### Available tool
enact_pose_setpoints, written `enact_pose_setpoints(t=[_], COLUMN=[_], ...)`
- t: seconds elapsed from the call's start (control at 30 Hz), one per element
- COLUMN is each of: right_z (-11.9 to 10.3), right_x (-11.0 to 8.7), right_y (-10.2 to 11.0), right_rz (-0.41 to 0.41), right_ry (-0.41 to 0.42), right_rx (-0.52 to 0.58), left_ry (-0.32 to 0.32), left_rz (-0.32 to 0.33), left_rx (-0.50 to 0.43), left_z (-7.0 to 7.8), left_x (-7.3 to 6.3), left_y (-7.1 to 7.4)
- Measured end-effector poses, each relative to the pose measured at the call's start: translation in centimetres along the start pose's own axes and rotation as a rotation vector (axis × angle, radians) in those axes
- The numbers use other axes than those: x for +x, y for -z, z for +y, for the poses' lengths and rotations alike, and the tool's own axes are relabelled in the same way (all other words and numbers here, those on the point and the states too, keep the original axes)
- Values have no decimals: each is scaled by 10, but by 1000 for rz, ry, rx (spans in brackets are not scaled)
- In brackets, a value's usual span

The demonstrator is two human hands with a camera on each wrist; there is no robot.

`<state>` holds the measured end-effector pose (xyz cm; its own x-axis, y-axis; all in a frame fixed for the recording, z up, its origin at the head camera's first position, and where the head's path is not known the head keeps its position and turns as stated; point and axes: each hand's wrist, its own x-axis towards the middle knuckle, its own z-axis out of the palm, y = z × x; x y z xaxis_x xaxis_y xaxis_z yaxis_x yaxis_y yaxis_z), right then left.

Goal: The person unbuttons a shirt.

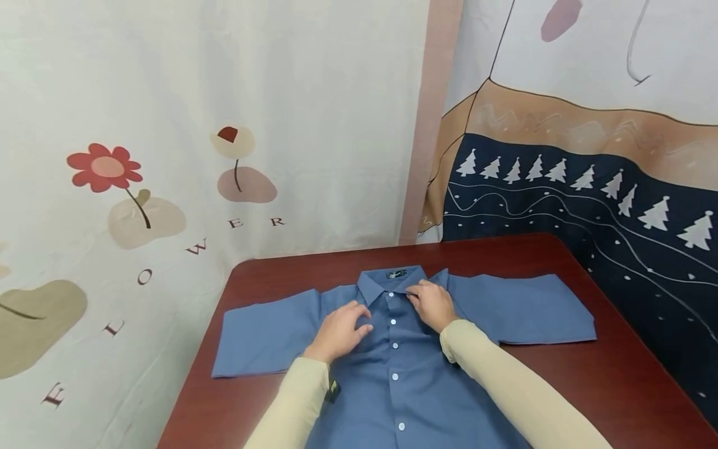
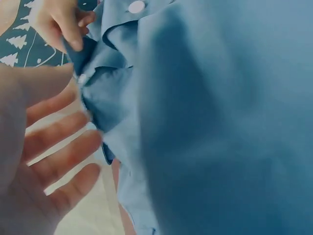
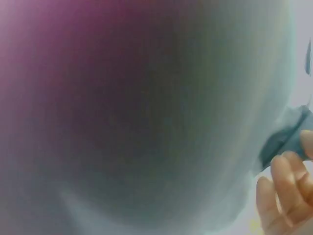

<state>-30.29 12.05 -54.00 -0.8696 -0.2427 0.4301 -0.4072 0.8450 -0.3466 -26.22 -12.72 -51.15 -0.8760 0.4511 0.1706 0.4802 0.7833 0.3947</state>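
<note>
Our left hand, fingers loosely spread, holds nothing; our right hand pinches the collar of the blue button-up shirt on the surface. Probably light and limp, it's best held there.

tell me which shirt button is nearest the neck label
The top button, at the collar; the other buttons in the head view sit farther down the shirt front.
</note>
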Motion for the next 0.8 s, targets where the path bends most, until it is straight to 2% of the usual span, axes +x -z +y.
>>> enact_pose_setpoints(t=[0.13, 0.27, 0.37, 0.5, 0.6, 0.67, 0.73, 0.8], right_z=[-6, -10, -11, -9, -6, -4, -3, -3], right_x=[-10, -17, -21, -25, -28, -31, -34, -36], right_y=[5, 7, 7, 8, 8, 9, 11, 12], right_rz=[80, 150, 191, 225, 238, 232, 205, 162], right_ry=[92, 188, 273, 346, 344, 330, 318, 305], right_rx=[97, 111, 111, 102, 94, 82, 56, 34], left_ry=[3, -35, -60, -57, -30, -19, -8, -9], left_rz=[109, 145, 115, 11, -68, -94, -96, -69], left_rx=[14, 42, 61, 56, 22, -13, -56, -91], left_z=[4, 9, 12, 16, 19, 20, 20, 21], left_x=[14, 27, 33, 36, 37, 38, 38, 37], left_y=[0, 1, 1, 1, 1, 0, -2, -5])
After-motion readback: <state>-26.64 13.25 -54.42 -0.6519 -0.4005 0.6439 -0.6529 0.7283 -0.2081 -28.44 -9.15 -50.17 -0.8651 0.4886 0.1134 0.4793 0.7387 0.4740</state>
